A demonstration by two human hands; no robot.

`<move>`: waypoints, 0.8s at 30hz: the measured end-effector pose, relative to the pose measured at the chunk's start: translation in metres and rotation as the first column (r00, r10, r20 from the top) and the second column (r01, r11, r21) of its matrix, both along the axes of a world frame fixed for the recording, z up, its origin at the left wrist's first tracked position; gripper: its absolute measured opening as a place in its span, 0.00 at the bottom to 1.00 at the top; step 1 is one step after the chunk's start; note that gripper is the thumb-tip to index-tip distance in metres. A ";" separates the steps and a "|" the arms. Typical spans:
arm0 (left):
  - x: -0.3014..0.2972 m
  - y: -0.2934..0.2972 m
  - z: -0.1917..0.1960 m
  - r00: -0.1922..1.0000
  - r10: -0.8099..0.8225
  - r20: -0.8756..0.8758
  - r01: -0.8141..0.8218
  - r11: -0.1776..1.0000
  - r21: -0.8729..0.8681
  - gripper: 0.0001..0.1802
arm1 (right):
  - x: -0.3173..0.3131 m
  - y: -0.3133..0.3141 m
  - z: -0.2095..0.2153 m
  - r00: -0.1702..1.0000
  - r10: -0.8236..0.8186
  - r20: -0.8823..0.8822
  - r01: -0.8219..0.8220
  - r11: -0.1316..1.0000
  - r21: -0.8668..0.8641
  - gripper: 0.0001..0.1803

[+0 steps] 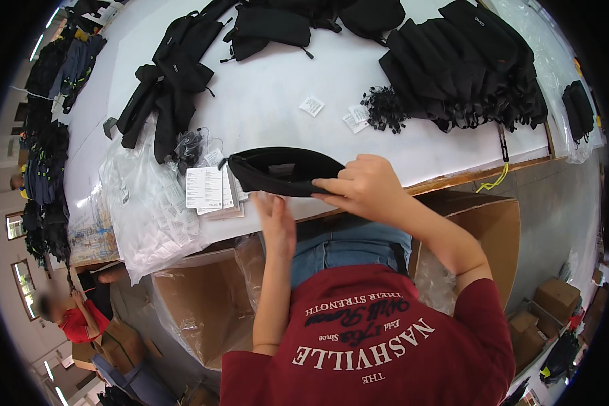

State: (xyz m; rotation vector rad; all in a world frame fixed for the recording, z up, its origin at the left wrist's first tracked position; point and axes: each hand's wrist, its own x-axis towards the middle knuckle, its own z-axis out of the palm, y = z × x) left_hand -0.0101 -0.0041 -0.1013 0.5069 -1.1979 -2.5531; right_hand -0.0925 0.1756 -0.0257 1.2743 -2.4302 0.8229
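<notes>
Held over the table's front edge is a black zip pouch (271,184), its mouth gaping so the dark inside shows. My right hand (369,184) grips the right end, fingers lying along the near rim. At the lower left side, my left hand (276,220) has its fingertips pinched against the near wall; part of its grip is hidden. Just left of the pouch lies a stack of white printed cards (206,188). A bunch of black tags or cords (188,147) rests behind the cards.
Clear plastic bags (145,203) heap at the table's left front. More black pouches (463,68) pile at the back right and back left (179,64). White labels (312,105) lie mid-table. Cardboard boxes (206,298) stand below the edge. A person in red (84,321) is at far left.
</notes>
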 end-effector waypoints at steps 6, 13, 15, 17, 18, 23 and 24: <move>0.000 0.009 0.004 0.953 -0.299 -0.044 0.277 0.804 0.526 0.25 | 0.021 -0.014 0.002 0.988 -0.093 0.120 0.113 0.978 -0.177 0.10; -0.008 0.005 0.015 0.968 -0.212 0.135 0.110 0.839 0.533 0.24 | 0.031 -0.012 -0.003 0.926 -0.197 0.322 0.288 0.919 -0.268 0.09; -0.009 0.004 0.017 0.977 -0.200 0.076 0.127 0.830 0.543 0.24 | 0.039 -0.010 -0.002 0.873 -0.250 0.419 0.399 0.861 -0.317 0.10; -0.008 0.005 0.022 0.979 -0.188 0.074 0.119 0.836 0.536 0.23 | 0.050 -0.009 0.001 0.536 -0.149 0.831 0.584 0.777 -0.237 0.14; -0.008 0.006 0.023 0.981 -0.178 0.071 0.115 0.843 0.526 0.22 | 0.053 -0.010 -0.002 0.535 -0.148 0.832 0.582 0.778 -0.236 0.14; -0.008 0.007 0.029 0.981 -0.126 0.148 0.068 0.937 0.344 0.23 | 0.052 0.002 -0.023 0.391 -0.004 0.920 0.525 0.822 -0.219 0.14; -0.008 0.007 0.033 0.977 -0.139 0.161 0.090 0.956 0.278 0.24 | 0.045 0.006 -0.026 0.391 -0.005 0.920 0.527 0.821 -0.219 0.14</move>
